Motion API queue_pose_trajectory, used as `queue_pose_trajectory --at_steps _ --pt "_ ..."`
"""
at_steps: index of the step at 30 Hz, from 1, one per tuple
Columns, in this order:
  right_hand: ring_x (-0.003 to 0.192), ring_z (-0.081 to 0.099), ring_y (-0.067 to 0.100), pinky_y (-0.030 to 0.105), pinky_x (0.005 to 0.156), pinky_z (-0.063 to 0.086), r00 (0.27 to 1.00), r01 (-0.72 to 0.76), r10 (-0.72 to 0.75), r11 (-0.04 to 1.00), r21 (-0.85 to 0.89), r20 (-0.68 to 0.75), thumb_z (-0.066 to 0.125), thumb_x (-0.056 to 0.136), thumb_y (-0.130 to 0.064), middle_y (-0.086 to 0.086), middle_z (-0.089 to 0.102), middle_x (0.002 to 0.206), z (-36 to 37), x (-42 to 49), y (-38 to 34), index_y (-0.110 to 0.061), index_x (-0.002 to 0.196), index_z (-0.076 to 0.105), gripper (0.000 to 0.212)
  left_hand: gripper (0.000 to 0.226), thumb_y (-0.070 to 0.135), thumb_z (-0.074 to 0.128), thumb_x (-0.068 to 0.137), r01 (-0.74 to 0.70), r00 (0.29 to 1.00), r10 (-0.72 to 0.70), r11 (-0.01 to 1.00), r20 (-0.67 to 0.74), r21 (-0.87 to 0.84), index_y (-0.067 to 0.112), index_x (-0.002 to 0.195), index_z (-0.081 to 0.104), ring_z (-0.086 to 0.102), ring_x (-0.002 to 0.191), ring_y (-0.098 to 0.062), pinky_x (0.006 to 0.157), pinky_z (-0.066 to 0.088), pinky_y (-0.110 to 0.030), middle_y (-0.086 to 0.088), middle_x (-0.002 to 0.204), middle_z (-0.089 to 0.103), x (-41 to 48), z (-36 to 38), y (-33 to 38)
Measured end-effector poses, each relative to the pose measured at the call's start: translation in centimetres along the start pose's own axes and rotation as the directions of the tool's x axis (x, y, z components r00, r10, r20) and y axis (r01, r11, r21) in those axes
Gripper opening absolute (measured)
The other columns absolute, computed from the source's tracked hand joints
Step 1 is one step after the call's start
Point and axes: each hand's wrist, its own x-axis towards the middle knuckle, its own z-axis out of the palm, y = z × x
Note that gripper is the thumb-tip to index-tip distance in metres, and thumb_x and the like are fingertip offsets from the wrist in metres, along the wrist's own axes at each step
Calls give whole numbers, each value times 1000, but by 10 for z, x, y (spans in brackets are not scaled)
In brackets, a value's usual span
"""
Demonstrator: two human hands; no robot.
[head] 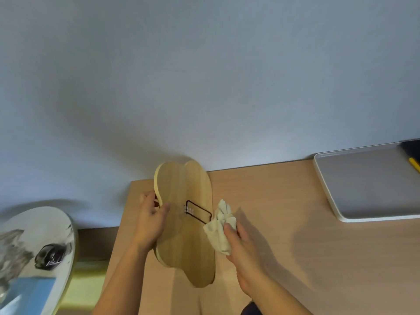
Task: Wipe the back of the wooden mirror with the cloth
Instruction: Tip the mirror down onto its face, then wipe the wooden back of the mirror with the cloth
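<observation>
A pale blue-grey wall fills most of the view, and below it a light wooden surface [284,201] is seen, with a grey tray [368,185] lying toward its far right corner. Off the left edge of the surface, a round marbled top [34,235] with a dark object on it is visible.

The wooden mirror [184,223] is held near the far left corner of the surface, turned so that its plain wooden back faces the camera. It is shaped in rounded lobes, like a flower or clover, and is made of pale, fine-grained wood. A black wire stand loop [198,211] is fixed near the middle of the back by a small clear fitting. No glass is shown from this side.

The mirror's left rim is pinched by the left hand [151,221], the thumb laid on the back and the fingers wrapped behind. The cream cloth [219,230] is bunched in the closed grip of the right hand [241,244] and is pressed at the mirror's right edge, beside the wire loop.

The wiping is judged to be under way or only just begun. No dust or streaks can be made out, so how much of the back is already cleaned cannot be told. The wide middle and lower lobes appear to be left.
</observation>
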Motion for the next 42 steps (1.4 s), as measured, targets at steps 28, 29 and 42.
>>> queue_pose_trajectory --at_steps 28,29,42 --pt "140 30 20 40 111 38 857 433 -425 289 -854 291 31 103 -34 -1 27 163 138 46 114 -43 158 21 56 36 5 63 99 266 963 -199 796 180 -544 11 134 64 62 129 -46 110 49 -68 -27 145 55 43 -37 -122" --pt "139 32 19 39 109 38 858 425 -425 276 -862 288 30 103 -35 -3 28 162 131 47 117 -43 158 22 56 38 4 63 99 271 962 -204 787 181 -555 11 136 63 61 130 -46 110 49 -68 -26 146 54 42 -36 -125" --pt "129 41 24 43 109 39 935 105 -353 179 -978 36 48 103 -26 3 43 152 21 80 147 -41 156 34 57 36 5 65 97 256 967 -187 746 176 -615 36 115 70 60 131 -47 108 49 -72 -25 147 53 42 -33 -124"
